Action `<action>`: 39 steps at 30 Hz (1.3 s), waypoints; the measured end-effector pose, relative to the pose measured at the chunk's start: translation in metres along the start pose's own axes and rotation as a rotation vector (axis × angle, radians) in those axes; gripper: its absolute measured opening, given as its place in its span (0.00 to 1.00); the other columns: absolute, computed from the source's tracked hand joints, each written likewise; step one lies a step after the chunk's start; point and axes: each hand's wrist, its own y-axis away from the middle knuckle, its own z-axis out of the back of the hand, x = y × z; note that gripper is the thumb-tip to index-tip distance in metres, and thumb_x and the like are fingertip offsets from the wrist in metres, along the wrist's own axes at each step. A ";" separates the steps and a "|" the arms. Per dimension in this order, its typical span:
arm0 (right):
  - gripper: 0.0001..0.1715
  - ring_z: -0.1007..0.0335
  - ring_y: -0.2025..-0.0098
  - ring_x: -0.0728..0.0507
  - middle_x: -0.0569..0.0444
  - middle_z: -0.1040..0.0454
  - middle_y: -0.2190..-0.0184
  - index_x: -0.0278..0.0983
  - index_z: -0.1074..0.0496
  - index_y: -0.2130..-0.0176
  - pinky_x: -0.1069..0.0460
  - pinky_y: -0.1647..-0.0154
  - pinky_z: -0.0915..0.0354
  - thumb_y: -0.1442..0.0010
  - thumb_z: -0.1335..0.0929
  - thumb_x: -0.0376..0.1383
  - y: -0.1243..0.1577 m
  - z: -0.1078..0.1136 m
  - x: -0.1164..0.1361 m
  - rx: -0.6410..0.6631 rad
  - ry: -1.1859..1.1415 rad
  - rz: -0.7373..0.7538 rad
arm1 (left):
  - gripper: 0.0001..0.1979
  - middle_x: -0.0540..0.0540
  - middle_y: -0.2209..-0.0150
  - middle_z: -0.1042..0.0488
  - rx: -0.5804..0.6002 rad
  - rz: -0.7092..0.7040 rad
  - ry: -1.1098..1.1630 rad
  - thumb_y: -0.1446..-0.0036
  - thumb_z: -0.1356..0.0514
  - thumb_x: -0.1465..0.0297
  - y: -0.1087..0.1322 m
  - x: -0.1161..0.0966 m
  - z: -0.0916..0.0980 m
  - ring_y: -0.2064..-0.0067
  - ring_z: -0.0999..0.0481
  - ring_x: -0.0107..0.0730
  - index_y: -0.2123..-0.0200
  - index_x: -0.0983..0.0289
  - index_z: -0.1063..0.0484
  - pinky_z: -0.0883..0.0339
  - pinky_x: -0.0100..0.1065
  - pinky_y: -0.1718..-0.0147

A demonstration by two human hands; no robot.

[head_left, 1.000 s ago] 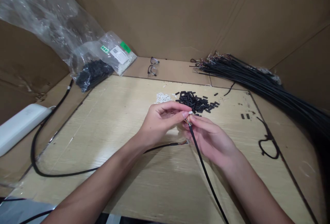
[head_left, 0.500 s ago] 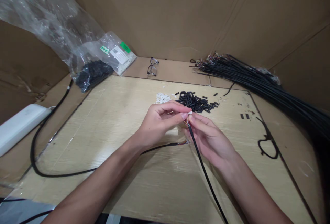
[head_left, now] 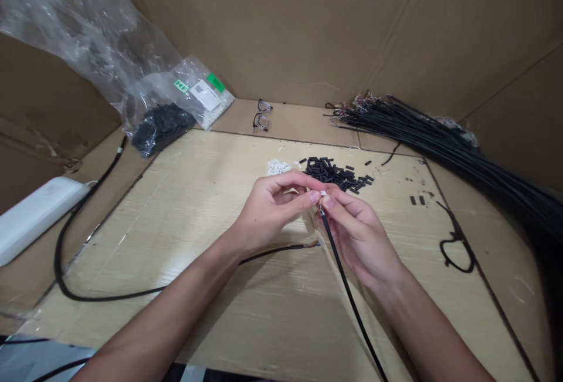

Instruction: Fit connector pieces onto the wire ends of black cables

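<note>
My left hand [head_left: 281, 203] pinches a small white connector [head_left: 324, 193] between thumb and forefinger. My right hand [head_left: 356, 223] is closed at the same spot, its thumb and finger at the connector and the thin coloured wires [head_left: 318, 208] below it. Those wires come out of the end of a black cable [head_left: 347, 288], which hangs down toward the table's front edge. Fingers partly hide the wires and the connector. Under my hands, a second black cable [head_left: 272, 252] lies on the table, its bare wire ends pointing right.
Behind my hands lie a pile of black sleeves [head_left: 329, 172] and white connectors [head_left: 278, 166]. A bundle of black cables [head_left: 440, 135] is at the right, with a black loop [head_left: 458, 253] nearer. Glasses [head_left: 261, 117], plastic bags [head_left: 162, 127] and a white box [head_left: 39, 212] stand around.
My right thumb has shifted slightly at the white connector, and its fingers have moved a little. Both hands stay in nearly the same place; the view has shifted slightly.
</note>
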 end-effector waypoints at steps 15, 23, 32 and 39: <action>0.19 0.40 0.63 0.48 0.53 0.33 0.56 0.41 0.15 0.70 0.53 0.69 0.37 0.48 0.13 0.50 -0.002 0.002 0.002 0.037 0.121 0.048 | 0.14 0.57 0.62 0.14 0.041 0.192 0.013 0.50 0.17 0.62 -0.002 -0.013 0.005 0.59 0.17 0.36 0.65 0.63 0.11 0.22 0.36 0.53; 0.12 0.35 0.63 0.48 0.53 0.32 0.54 0.42 0.15 0.65 0.52 0.69 0.35 0.39 0.17 0.46 -0.001 0.009 0.001 -0.006 0.301 0.224 | 0.16 0.57 0.59 0.13 0.005 0.208 -0.006 0.46 0.19 0.60 -0.002 -0.005 0.004 0.59 0.17 0.36 0.61 0.64 0.13 0.24 0.35 0.53; 0.08 0.33 0.60 0.43 0.50 0.31 0.55 0.43 0.15 0.65 0.48 0.64 0.31 0.36 0.20 0.42 0.002 0.008 0.002 -0.095 0.541 0.430 | 0.14 0.58 0.57 0.13 -0.013 0.162 -0.050 0.44 0.19 0.60 -0.002 -0.003 0.006 0.57 0.17 0.36 0.61 0.63 0.12 0.24 0.35 0.54; 0.07 0.31 0.58 0.41 0.49 0.31 0.54 0.44 0.16 0.66 0.47 0.63 0.30 0.35 0.20 0.41 0.002 0.009 0.003 -0.099 0.585 0.457 | 0.15 0.59 0.58 0.13 -0.009 0.142 -0.114 0.43 0.20 0.59 -0.002 -0.003 0.006 0.58 0.17 0.37 0.60 0.64 0.11 0.25 0.35 0.55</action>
